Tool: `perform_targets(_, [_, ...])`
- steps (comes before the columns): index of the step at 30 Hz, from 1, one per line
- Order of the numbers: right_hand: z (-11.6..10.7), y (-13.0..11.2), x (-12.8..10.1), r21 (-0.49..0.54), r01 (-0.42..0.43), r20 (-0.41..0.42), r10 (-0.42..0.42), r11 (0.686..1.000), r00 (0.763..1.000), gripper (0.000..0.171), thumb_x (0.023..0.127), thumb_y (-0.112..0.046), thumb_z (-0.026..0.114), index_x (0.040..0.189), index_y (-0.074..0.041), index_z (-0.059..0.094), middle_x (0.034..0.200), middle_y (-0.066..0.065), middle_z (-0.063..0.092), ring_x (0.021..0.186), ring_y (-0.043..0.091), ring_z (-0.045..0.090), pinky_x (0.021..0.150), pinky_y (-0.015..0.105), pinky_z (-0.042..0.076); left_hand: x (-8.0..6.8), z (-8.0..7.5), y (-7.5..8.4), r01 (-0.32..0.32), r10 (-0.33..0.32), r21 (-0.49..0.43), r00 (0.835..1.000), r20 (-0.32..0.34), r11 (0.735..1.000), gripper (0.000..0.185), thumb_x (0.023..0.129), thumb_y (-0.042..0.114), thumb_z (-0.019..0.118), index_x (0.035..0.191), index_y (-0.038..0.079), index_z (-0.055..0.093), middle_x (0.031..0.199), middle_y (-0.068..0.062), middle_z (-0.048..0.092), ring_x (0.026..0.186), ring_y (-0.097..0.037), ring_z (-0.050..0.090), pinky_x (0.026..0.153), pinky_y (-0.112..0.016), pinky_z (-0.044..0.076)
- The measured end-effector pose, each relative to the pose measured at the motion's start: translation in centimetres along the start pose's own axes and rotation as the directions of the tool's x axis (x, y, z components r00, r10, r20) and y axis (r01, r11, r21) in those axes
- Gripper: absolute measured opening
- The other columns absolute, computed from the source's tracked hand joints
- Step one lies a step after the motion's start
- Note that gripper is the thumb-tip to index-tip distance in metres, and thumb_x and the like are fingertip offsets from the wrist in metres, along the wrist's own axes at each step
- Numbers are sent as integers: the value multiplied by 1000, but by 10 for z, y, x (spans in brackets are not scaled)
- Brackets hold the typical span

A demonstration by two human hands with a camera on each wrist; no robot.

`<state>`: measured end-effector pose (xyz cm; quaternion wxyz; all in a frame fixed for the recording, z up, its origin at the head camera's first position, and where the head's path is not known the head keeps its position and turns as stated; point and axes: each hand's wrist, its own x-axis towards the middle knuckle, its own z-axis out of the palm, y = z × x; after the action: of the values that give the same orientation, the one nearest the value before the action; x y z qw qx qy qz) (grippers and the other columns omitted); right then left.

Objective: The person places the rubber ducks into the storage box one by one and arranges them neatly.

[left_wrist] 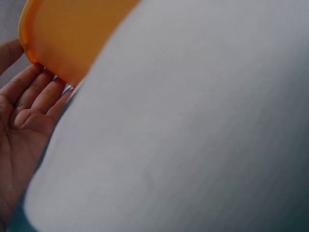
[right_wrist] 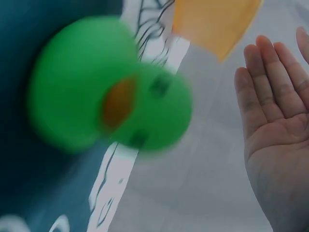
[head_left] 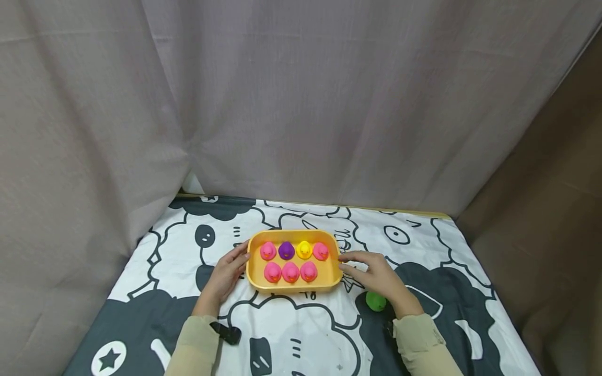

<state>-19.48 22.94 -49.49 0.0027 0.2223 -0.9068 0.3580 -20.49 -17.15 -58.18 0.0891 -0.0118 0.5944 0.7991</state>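
Tablecloth (head_left: pixel 329 334) bears tray (head_left: pixel 293 284) between both hands (head_left: pixel 226 274).

Orange tray (head_left: pixel 293 284) holding seven ducks (head_left: pixel 290 272)

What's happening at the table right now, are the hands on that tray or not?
A person has both hands at an orange tray on a cartoon-print cloth. The left hand rests open against its left end, and the right hand sits open by its right end. Seven small ducks stand inside: five pink, one purple, one yellow. A green duck lies outside, by the right wrist.
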Motion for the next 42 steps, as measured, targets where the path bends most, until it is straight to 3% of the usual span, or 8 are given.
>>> perform_targets(7, [-18,20,-35,3,-129,-22,129,992,991,28,92,-36,74,115,-21,76,112,-11,72,108,17,67,94,47,57,-1,1,3,0,0,16,1000,4,1000,51,101,19,61,150,15,48,156,-1,42,143,-16,38,116,-33,37])
perform_targets(12, [-21,38,-57,32,-183,-24,183,983,983,24,93,-29,74,114,-18,76,111,-8,72,106,16,68,91,37,58,-1,1,4,7,-7,8,1000,-2,1000,50,101,19,61,150,16,50,155,0,43,142,-15,39,115,-32,38])
perform_targets(18, [-17,50,-72,20,-248,15,248,969,969,21,90,-32,77,109,-23,77,107,-11,72,104,15,68,90,36,57,0,0,3,9,-9,4,1000,-2,1000,50,101,18,61,150,15,49,156,0,42,143,-16,38,115,-33,37])
perform_targets(22, [-15,54,-75,-3,-225,36,225,974,974,21,88,-33,79,108,-26,77,107,-14,72,107,16,66,93,40,55,0,0,3,1,-1,6,1000,1,1000,51,101,19,61,150,14,48,157,-1,41,144,-17,37,116,-34,36])
perform_targets(29, [-15,57,-79,-30,-211,38,213,977,976,19,84,-37,82,100,-27,79,100,-16,72,96,9,67,85,32,57,0,1,1,20,-20,-1,1000,-9,1000,51,100,20,62,149,17,51,156,0,43,143,-17,39,115,-32,38])
perform_targets(42, [-20,59,-89,137,-234,98,222,963,970,28,87,-25,80,112,-15,75,115,1,72,104,13,68,87,24,58,0,2,2,14,-14,4,1000,-14,1000,49,101,18,61,149,16,51,155,1,44,143,-16,38,117,-34,35])
